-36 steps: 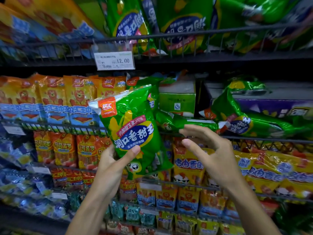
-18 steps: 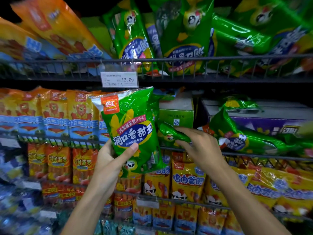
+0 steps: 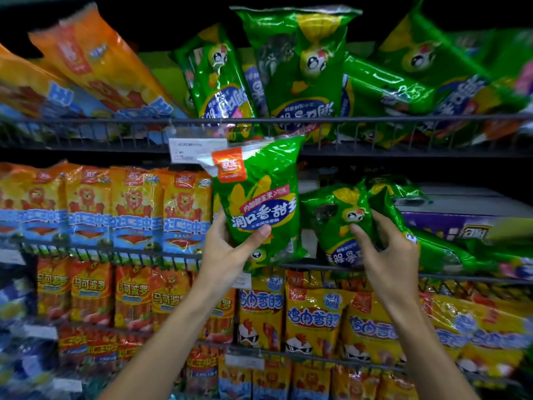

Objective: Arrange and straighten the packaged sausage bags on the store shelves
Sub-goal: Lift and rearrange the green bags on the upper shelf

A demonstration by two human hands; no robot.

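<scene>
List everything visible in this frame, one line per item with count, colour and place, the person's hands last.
Held green bag: one, green, upright, middle shelf level.
Second green bag: one, green, upside down, right of it.
Top-shelf green bags: several, green, leaning untidily.
Top-shelf orange bags: a few, orange, tilted, upper left.
Orange-and-blue bags: a row, middle shelf left.
Yellow bags: a row, lower shelf centre-right.
Price tag: one, white, on top shelf rail.
Purple box: one, middle shelf right.
Left hand: grips the held green bag.
Right hand: grips the second green bag.
</scene>
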